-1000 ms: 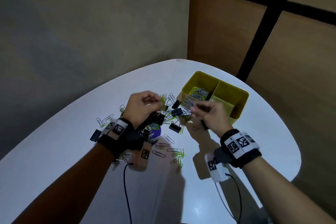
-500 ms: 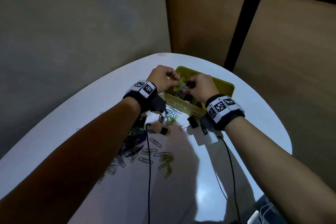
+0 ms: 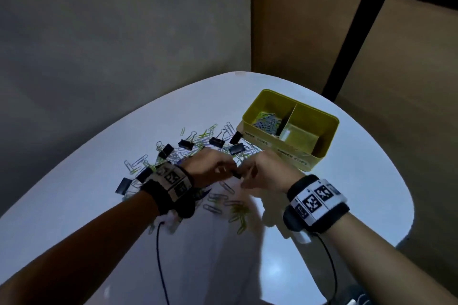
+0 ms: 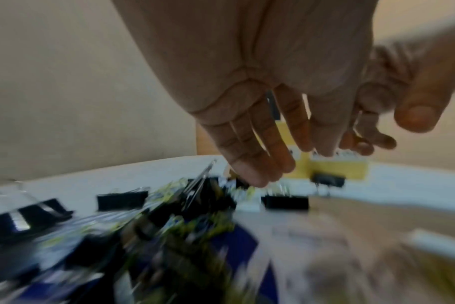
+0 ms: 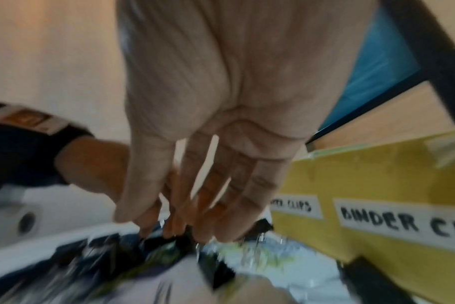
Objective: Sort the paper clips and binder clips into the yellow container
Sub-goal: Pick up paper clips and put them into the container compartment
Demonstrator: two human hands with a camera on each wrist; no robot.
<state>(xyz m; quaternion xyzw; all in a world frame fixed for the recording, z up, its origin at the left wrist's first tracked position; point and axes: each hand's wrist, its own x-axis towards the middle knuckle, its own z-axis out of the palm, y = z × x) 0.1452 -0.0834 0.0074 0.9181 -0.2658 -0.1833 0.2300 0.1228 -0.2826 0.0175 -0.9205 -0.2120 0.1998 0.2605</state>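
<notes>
The yellow container (image 3: 285,153) stands at the right rear of the table, with paper clips (image 3: 267,122) in its left compartment. Its front wall (image 5: 377,185) carries the labels PAPER CLIPS and BINDER CLIPS. A mixed pile of paper clips and black binder clips (image 3: 198,146) lies to its left. Both hands meet low over the pile's near edge. My left hand (image 3: 210,168) hangs with straight fingers (image 4: 260,174) and the thumb apart. My right hand (image 3: 260,171) reaches down, thumb and fingertips (image 5: 156,222) closing on a small black binder clip (image 3: 237,175). Both wrist views are blurred.
The white rounded table (image 3: 359,181) ends close behind the container and drops off at the right. Loose paper clips (image 3: 238,213) lie nearer to me than the hands. A binder clip (image 3: 123,186) sits at the pile's left end. A dark cable (image 3: 158,255) trails from my left wristband.
Half a second ago both hands were together over the yellow container. They have since drawn back toward me and come down over the near edge of the pile.
</notes>
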